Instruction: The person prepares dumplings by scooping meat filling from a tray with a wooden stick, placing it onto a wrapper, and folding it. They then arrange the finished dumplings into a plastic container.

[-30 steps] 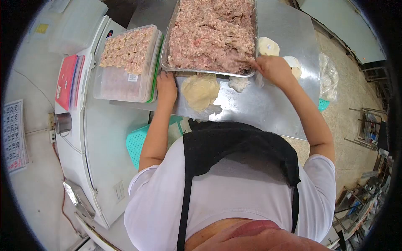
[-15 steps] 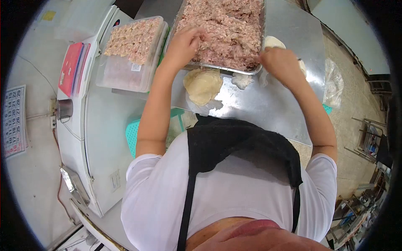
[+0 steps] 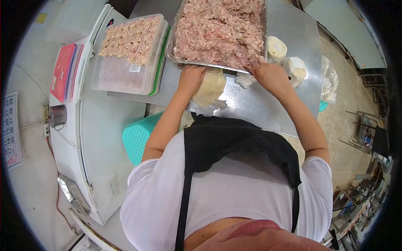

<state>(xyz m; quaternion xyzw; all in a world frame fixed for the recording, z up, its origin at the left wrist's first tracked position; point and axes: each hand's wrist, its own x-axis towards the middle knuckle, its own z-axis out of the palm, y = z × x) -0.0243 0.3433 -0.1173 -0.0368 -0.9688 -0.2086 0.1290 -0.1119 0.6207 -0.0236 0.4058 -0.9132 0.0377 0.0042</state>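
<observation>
A large metal tray (image 3: 169, 49) full of pale pink minced meat (image 3: 217, 35) lies at the far side of the table. My left hand (image 3: 192, 78) is at its near rim, fingers curled down beside a stack of round, yellowish dough wrappers (image 3: 212, 88); what the fingertips grip is hidden. At the tray's near right corner is my right hand (image 3: 271, 76), its fingers closed against the meat and the rim. Anything inside that grip is too small to make out. A crumpled white scrap (image 3: 244, 80) lies between the hands.
Left stands a clear plastic box (image 3: 121, 77) topped with rows of filled dumplings. Two pale round stacks (image 3: 277, 49) (image 3: 295, 71) sit on the steel table (image 3: 268, 113) at right. A turquoise stool (image 3: 138, 136) is below the table's left edge, beside a white fridge (image 3: 113, 150).
My left hand has come down from above the meat to the tray's near rim by the wrappers. My right hand has shifted slightly left and down at the tray corner.
</observation>
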